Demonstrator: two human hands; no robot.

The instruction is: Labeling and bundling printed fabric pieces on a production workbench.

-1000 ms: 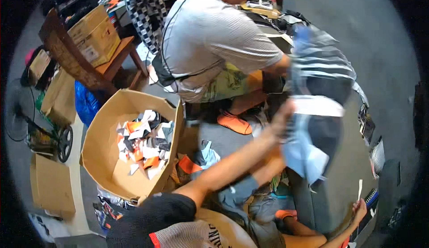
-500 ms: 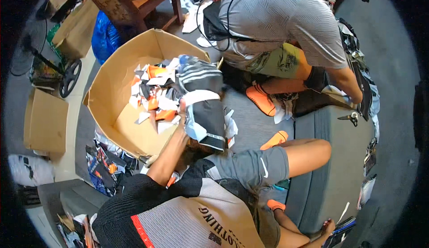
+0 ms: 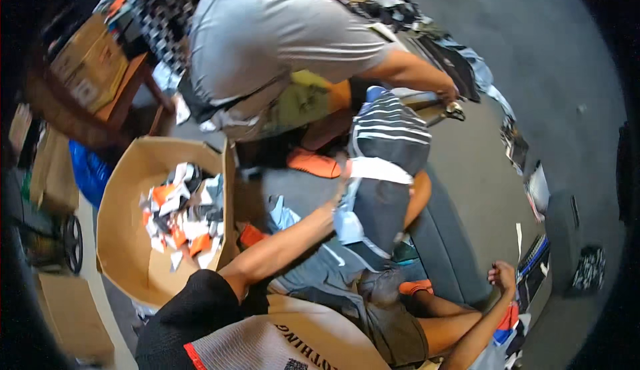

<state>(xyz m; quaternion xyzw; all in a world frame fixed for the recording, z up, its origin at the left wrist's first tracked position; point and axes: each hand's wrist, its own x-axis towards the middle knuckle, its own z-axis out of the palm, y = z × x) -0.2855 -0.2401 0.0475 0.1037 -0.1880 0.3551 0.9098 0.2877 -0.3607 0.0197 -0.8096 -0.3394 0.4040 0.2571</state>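
Observation:
My left hand (image 3: 343, 182) grips the side of a thick bundle of dark grey fabric pieces (image 3: 383, 203). White stripes run across its upper end, a white band (image 3: 380, 169) goes around its middle, and a light blue flap hangs at its lower left. The bundle hangs over my bent legs, its lower end above my grey shorts (image 3: 313, 267). My right hand (image 3: 503, 277) is at the lower right with its fingers curled and nothing visible in them, near a stack of dark and blue cloth (image 3: 531, 263).
A large cardboard box (image 3: 120, 250) with white, orange and dark scraps stands at my left. Ahead, a person in a grey shirt (image 3: 267, 43) leans over a grey padded surface (image 3: 467, 170), beside metal scissors (image 3: 455, 111). A blue plastic bag (image 3: 91, 170) lies behind the box.
My left hand has carried the bundle rightward, away from above the box, to over my legs. My right hand has risen slightly from beside the stack. The view has turned to the right.

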